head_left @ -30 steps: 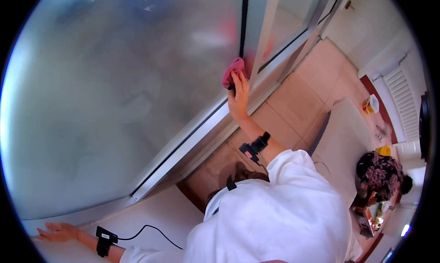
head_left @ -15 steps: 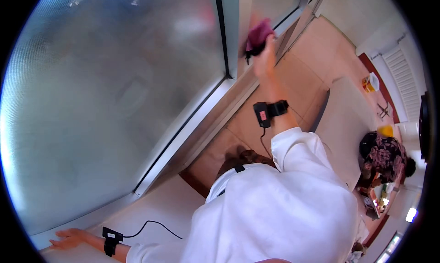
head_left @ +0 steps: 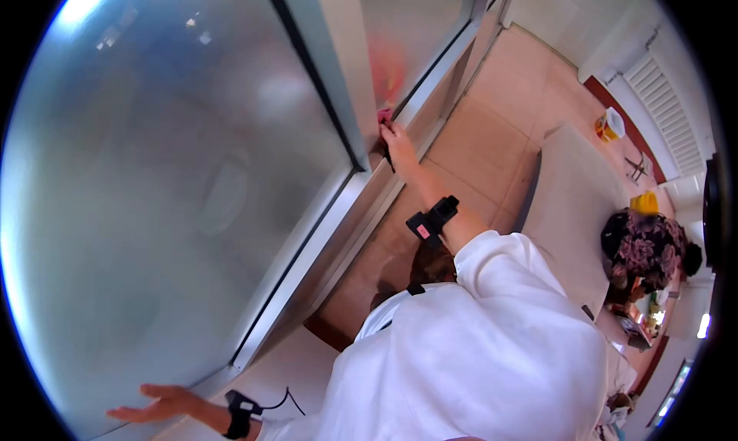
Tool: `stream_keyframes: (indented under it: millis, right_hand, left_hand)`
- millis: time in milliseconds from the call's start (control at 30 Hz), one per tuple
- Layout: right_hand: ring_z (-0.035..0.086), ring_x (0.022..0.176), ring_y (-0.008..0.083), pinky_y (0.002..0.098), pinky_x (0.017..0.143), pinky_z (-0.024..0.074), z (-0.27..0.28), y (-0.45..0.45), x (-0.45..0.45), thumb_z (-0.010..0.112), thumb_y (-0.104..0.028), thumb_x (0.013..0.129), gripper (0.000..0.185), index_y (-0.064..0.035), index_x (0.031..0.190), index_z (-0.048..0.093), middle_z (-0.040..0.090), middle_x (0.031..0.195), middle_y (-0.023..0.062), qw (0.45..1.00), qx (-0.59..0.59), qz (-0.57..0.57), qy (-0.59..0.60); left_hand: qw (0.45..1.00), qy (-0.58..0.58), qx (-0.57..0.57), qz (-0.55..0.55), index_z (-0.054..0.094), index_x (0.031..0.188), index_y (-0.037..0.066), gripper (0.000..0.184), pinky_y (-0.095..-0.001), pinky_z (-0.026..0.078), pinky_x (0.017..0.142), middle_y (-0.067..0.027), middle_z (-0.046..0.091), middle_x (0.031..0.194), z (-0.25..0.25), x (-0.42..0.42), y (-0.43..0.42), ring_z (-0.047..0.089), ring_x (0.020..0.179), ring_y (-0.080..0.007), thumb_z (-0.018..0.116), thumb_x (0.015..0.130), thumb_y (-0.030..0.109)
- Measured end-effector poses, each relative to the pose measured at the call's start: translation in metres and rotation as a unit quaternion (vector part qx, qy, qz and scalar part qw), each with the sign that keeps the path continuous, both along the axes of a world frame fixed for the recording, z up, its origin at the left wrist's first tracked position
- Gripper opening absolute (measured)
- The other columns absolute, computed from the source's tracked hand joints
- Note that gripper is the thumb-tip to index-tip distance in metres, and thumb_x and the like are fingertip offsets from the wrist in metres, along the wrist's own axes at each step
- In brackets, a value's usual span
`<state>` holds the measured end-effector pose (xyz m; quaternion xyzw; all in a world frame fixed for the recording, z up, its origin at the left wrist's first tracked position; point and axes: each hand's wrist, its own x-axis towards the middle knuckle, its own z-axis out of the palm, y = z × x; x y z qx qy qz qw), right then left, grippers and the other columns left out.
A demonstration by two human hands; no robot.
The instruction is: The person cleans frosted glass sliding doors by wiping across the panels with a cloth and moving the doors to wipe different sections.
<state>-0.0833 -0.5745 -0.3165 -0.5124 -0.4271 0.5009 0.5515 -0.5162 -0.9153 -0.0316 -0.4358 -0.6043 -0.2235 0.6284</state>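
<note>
My right hand [head_left: 398, 145] reaches to the corner where the metal frame post [head_left: 342, 72] meets the lower rail of the frosted partition. Its fingers are closed on a purple-pink cloth [head_left: 384, 116], which is mostly hidden behind the fingers and pressed in beside the post. My left hand [head_left: 160, 404] is at the lower left, with fingers stretched and apart and nothing in it. It is in front of the bottom edge of the large frosted glass panel [head_left: 192, 210]; whether it touches the glass I cannot tell. Black devices are strapped to both wrists.
A second glass panel [head_left: 415, 34] continues past the post. Behind my right arm is a long grey-beige surface [head_left: 573, 210]. Farther right a person in a flowered top [head_left: 646, 245] bends over, near a yellow container [head_left: 644, 203]. A white-and-yellow bucket [head_left: 610, 124] stands by the radiator [head_left: 665, 95].
My right hand has moved with the cloth down and left, in against the post. My left hand has shifted right and lifted from the frame's lower edge. The view has turned slightly.
</note>
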Motion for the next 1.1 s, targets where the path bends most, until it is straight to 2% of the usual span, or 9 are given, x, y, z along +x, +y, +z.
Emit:
stream_keyframes:
  millis: [67, 200, 333, 400, 633, 767, 833, 967, 1100]
  right_hand:
    - [0.057, 0.096, 0.0175, 0.0298, 0.085, 0.0433, -0.014, 0.01, -0.008, 0.054, -0.033, 0.094, 0.041, 0.003, 0.114, 0.055, 0.063, 0.102, 0.0095, 0.997, -0.059, -0.048, 0.025]
    - [0.056, 0.096, 0.017, 0.0305, 0.083, 0.0439, -0.008, 0.005, -0.015, 0.059, -0.028, 0.092, 0.038, 0.003, 0.114, 0.054, 0.061, 0.103, 0.0105, 0.993, -0.018, -0.086, 0.082]
    - [0.054, 0.099, 0.0236, 0.034, 0.088, 0.0427, -0.023, 0.032, 0.008, 0.062, -0.02, 0.089, 0.033, 0.0028, 0.112, 0.053, 0.056, 0.107, 0.0148, 0.994, 0.027, -0.089, 0.065]
    - [0.051, 0.103, 0.0309, 0.0369, 0.093, 0.0401, -0.026, 0.06, 0.039, 0.06, -0.016, 0.089, 0.031, 0.0032, 0.112, 0.052, 0.052, 0.109, 0.0182, 0.992, 0.052, -0.112, 0.031]
    - [0.048, 0.112, 0.0345, 0.0404, 0.097, 0.0373, -0.024, 0.173, 0.149, 0.051, -0.022, 0.094, 0.04, 0.0021, 0.125, 0.049, 0.052, 0.116, 0.0205, 0.966, 0.089, -0.205, -0.128]
    - [0.045, 0.119, 0.033, 0.0393, 0.101, 0.0348, -0.011, 0.222, 0.188, 0.042, -0.03, 0.098, 0.046, 0.001, 0.132, 0.044, 0.048, 0.127, 0.0202, 0.973, 0.053, -0.22, -0.039]
    - [0.042, 0.125, 0.0327, 0.0384, 0.104, 0.0324, -0.003, 0.224, 0.192, 0.04, -0.032, 0.099, 0.049, 0.0005, 0.136, 0.041, 0.044, 0.134, 0.0202, 0.972, 0.067, -0.224, -0.019]
    - [0.019, 0.142, 0.0288, 0.033, 0.114, 0.0139, 0.023, 0.178, 0.147, 0.037, -0.035, 0.1, 0.062, 0.0015, 0.147, 0.019, 0.02, 0.154, 0.0174, 0.985, 0.07, -0.15, 0.039]
    - [0.016, 0.143, 0.0288, 0.0346, 0.115, 0.0123, 0.002, 0.132, 0.111, 0.04, -0.034, 0.1, 0.064, 0.002, 0.147, 0.015, 0.017, 0.154, 0.018, 0.992, 0.089, -0.073, -0.042]
  left_hand:
    - [0.987, 0.021, -0.049, -0.152, 0.024, 0.146, 0.012, 0.059, -0.0496, 0.031, 0.109, -0.0188, 0.03, 0.148, -0.017, 0.056, 0.054, 0.032, 0.136, -0.036, 0.046, 0.097, 0.037]
    - [0.924, -0.04, -0.139, -0.353, 0.018, 0.149, 0.014, 0.061, -0.0511, 0.025, 0.112, -0.0183, 0.023, 0.152, -0.048, 0.198, 0.162, 0.024, 0.14, -0.0356, 0.043, 0.098, 0.035]
    - [0.914, -0.076, -0.203, -0.344, 0.008, 0.151, 0.015, 0.067, -0.0531, 0.013, 0.114, -0.0194, 0.003, 0.156, -0.047, 0.283, 0.237, 0.008, 0.143, -0.0388, 0.04, 0.097, 0.038]
    - [0.937, -0.142, -0.115, -0.298, 0.007, 0.151, 0.011, 0.068, -0.0539, 0.012, 0.113, -0.0209, -0.005, 0.155, -0.045, 0.321, 0.273, 0.007, 0.143, -0.0383, 0.04, 0.097, 0.035]
    - [0.981, -0.101, -0.048, -0.16, 0.013, 0.15, 0.012, 0.069, -0.049, 0.017, 0.113, -0.0162, -0.004, 0.156, -0.036, 0.352, 0.314, 0.006, 0.144, -0.0347, 0.051, 0.096, 0.03]
    - [0.98, -0.089, -0.043, -0.172, 0.015, 0.15, 0.012, 0.076, -0.0489, 0.02, 0.111, -0.0168, -0.005, 0.156, -0.026, 0.36, 0.319, 0.004, 0.144, -0.0339, 0.061, 0.09, 0.019]
    - [0.983, -0.085, -0.037, -0.159, 0.017, 0.15, 0.011, 0.075, -0.0485, 0.021, 0.111, -0.0172, -0.004, 0.156, -0.025, 0.364, 0.319, 0.004, 0.144, -0.0338, 0.062, 0.09, 0.018]
    - [0.977, -0.082, -0.023, -0.196, 0.021, 0.149, 0.009, 0.073, -0.0484, 0.023, 0.11, -0.0176, -0.001, 0.156, -0.026, 0.358, 0.326, 0.003, 0.144, -0.0336, 0.063, 0.09, 0.017]
    - [0.983, -0.055, -0.03, -0.174, 0.022, 0.148, 0.006, 0.07, -0.0498, 0.023, 0.109, -0.0197, 0.001, 0.156, -0.024, 0.363, 0.33, 0.003, 0.144, -0.0357, 0.062, 0.091, 0.019]
